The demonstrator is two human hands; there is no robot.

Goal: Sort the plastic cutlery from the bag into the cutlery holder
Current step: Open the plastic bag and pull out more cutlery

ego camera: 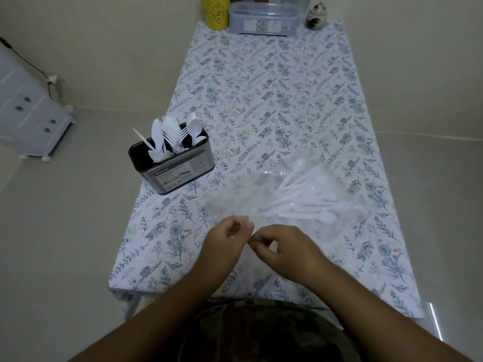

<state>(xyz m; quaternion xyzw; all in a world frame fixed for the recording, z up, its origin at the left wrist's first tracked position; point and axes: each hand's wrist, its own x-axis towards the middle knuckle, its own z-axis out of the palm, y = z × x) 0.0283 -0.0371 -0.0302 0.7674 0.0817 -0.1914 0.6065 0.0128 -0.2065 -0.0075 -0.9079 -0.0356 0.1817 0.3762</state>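
Both hands sit right at the near edge of the table, fingertips almost meeting over the clear plastic bag [264, 205]. Left hand [224, 240] has its fingers curled and looks to be pinching the bag's near edge, and the right hand [283, 248] is doing the same just beside it. Honestly the plastic is so see-through there that I can't make out where the edge actually runs, so the pinch is my best read.

Farther back in the same bag, off to the right of the hands and well clear of the fingers, lies a heap of white plastic spoons [305, 198]. They blur together, so a count isn't possible.

Over on the left, near the table's left edge, stands the cutlery holder [173, 167], a dark metal box with a printed label on the side. White forks [171, 131], a knife [156, 135] and a couple of spoon bowls stick up out of it. Can't see the dividers inside.

Everything rests on a floral tablecloth [274, 100]. At the far end there's a yellow patterned vase [215, 13] cut off at the top, a translucent lidded container [264, 19] next to it, and a small ceramic jar [316, 19]. On the floor to the left is a white drawer unit [28, 111], partly out of frame.
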